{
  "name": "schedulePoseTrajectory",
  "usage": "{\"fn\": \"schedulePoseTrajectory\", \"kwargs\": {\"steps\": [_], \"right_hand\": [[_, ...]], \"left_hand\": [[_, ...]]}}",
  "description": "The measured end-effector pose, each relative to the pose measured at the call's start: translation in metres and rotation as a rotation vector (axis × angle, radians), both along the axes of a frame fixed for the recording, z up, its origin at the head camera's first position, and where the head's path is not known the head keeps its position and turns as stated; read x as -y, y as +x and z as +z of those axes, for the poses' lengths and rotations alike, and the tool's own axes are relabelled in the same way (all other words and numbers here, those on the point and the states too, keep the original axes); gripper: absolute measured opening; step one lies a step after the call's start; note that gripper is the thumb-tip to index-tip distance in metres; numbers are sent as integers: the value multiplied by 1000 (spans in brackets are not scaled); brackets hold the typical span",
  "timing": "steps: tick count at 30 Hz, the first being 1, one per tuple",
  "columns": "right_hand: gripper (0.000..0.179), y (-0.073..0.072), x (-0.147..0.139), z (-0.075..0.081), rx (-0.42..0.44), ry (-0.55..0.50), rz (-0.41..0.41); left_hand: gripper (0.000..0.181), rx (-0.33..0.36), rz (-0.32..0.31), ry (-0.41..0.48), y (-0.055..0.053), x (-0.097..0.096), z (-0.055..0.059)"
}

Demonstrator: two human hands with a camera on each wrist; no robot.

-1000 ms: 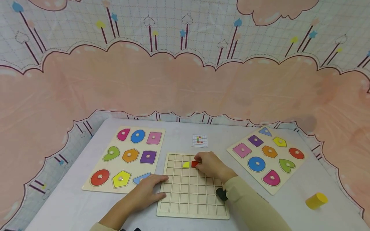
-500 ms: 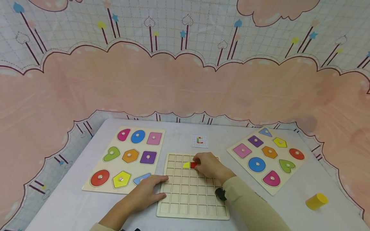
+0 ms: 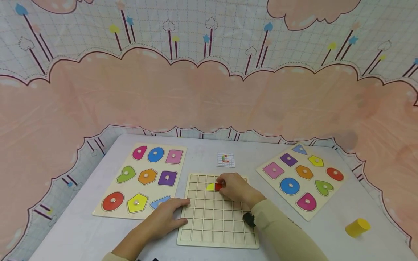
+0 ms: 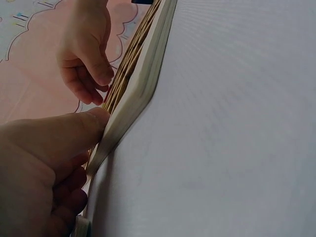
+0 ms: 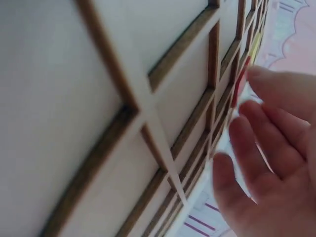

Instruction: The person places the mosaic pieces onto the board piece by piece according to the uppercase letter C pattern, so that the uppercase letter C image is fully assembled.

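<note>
A wooden grid board [image 3: 209, 214] lies in front of me on the white table. In its upper part a yellow piece with one rounded corner [image 3: 210, 187] sits beside a red square tile [image 3: 217, 187]. My right hand [image 3: 236, 187] has thumb and index finger at the red tile, pinching it in its cell. The right wrist view shows the red tile [image 5: 241, 81] edge-on by the fingertips, with the yellow piece [image 5: 255, 48] beyond. My left hand [image 3: 164, 218] rests against the board's left edge, thumb and index finger spread. My right palm hides some upper right cells.
A shape-puzzle board [image 3: 177, 165] with knobbed pieces lies at the left; another puzzle board [image 3: 261, 169] lies tilted at the right. Behind the grid is a small pattern card [image 3: 225, 160]. A yellow cylinder [image 3: 357, 227] is at the far right. A printed cloth [image 3: 209, 98] hangs behind.
My right hand has shifted slightly left with the red tile, which now lies flush against the yellow piece. My left hand has stayed at the board's edge.
</note>
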State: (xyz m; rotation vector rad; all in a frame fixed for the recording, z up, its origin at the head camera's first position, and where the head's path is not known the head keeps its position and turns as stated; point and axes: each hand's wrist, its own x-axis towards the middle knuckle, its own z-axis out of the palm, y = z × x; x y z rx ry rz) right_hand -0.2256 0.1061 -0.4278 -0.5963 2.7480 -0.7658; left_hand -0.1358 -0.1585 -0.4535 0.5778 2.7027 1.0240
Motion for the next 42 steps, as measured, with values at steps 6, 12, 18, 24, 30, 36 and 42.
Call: {"fn": "schedulePoseTrajectory", "kwargs": {"steps": [6, 12, 18, 24, 30, 36, 42], "right_hand": [[37, 1, -13, 14, 0, -81, -43], [39, 7, -33, 24, -22, -69, -101], [41, 11, -48, 24, -59, -81, -129], [43, 16, -67, 27, -40, -90, -161], [40, 21, -86, 25, -27, -72, -182], [40, 27, -103, 16, 31, -63, -215], [41, 31, -111, 9, 55, -68, -219]], "left_hand": [[53, -1, 2, 2, 0, -1, 0], [54, 7, 20, 9, 0, -1, 1], [56, 15, 48, 15, -2, 0, 2], [56, 16, 38, 8, -4, -3, 3], [57, 38, 50, -4, -2, -5, 7], [58, 45, 54, -9, -3, -5, 6], [57, 41, 54, -8, -3, -5, 7]]}}
